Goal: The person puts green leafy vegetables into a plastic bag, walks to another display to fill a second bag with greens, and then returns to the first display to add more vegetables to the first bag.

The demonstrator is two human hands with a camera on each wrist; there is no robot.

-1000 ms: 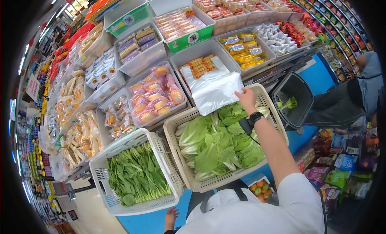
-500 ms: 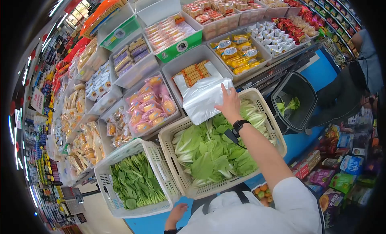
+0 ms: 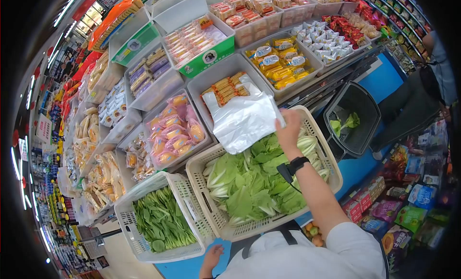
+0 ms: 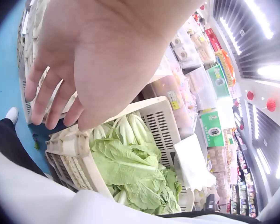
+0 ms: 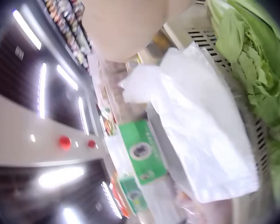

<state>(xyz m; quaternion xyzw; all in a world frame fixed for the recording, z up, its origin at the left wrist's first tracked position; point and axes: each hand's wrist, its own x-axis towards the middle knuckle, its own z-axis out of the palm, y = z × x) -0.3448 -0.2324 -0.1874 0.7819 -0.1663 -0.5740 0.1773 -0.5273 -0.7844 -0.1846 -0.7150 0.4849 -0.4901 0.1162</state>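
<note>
Head view, right hand [image 3: 289,133] stretched forward, at plastic bags [image 3: 246,119]

Bright strip lights [image 4: 259,18] cross the dark ceiling [image 5: 28,79] above blue flooring [image 4: 2,74].

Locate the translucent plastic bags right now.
In the head view, near centre, the translucent plastic bags lie over the front of the grey snack bin, next to the cream vegetable crate, beside the right hand.
</note>
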